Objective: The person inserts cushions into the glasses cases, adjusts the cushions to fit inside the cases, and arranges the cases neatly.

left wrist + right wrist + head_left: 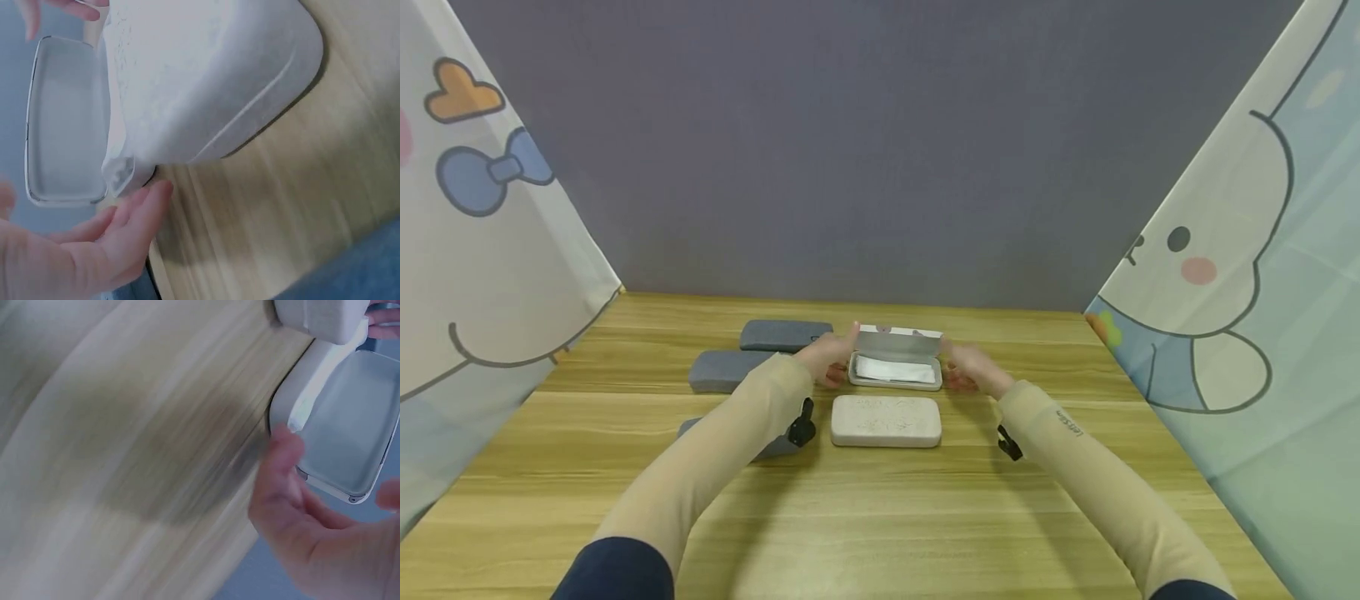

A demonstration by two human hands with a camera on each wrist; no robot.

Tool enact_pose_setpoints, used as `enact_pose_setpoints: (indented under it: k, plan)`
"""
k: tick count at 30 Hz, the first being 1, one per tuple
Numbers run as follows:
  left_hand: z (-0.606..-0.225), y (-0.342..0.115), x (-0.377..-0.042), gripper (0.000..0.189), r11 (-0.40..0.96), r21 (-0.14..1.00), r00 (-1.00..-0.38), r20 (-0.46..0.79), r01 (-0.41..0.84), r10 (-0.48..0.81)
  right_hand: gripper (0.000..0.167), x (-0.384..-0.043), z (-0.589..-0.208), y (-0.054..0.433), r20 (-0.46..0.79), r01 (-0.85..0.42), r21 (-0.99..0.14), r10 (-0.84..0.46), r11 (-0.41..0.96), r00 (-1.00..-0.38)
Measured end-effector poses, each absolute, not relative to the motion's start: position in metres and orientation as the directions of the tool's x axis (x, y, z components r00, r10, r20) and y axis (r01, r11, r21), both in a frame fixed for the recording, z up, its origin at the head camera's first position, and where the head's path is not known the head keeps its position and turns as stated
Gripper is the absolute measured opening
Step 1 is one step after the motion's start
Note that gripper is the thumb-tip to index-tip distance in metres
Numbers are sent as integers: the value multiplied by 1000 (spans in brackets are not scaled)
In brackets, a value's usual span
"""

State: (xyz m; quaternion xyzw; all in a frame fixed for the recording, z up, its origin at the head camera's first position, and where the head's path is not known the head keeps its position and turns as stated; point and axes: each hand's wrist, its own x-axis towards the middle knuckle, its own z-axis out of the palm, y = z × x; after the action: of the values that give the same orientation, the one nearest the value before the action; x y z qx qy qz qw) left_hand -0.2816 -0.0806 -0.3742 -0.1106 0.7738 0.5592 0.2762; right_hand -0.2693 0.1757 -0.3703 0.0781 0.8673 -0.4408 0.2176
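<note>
An eyeglass case (899,342) stands with its lid up, a folded white cloth (895,370) lying in its base. My left hand (829,357) is at the case's left end, thumb raised beside the lid. On the opposite end, my right hand (973,367) has its fingertips close to the base. The left wrist view shows the left hand (94,244) with fingers loosely bent by the case's corner. In the right wrist view, the right hand (312,531) has fingertips at the rim and its thumb apart from the lid (356,419).
A closed cream eyeglass case (886,421) lies just in front of the raised-lid one. Left of it are blue-grey cases: one at the back (775,334), one in the middle (722,369), and one partly under my left forearm (778,446). A grey panel (865,167) rises behind the wooden table (880,517).
</note>
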Motion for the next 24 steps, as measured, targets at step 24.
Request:
enact_pose_setpoints:
  k: [24]
  plan:
    - [-369,-68,-288,84,288,787,-787,-599,-546,145,79,-302,-381,169,-723,656,-658,-67,370,-687]
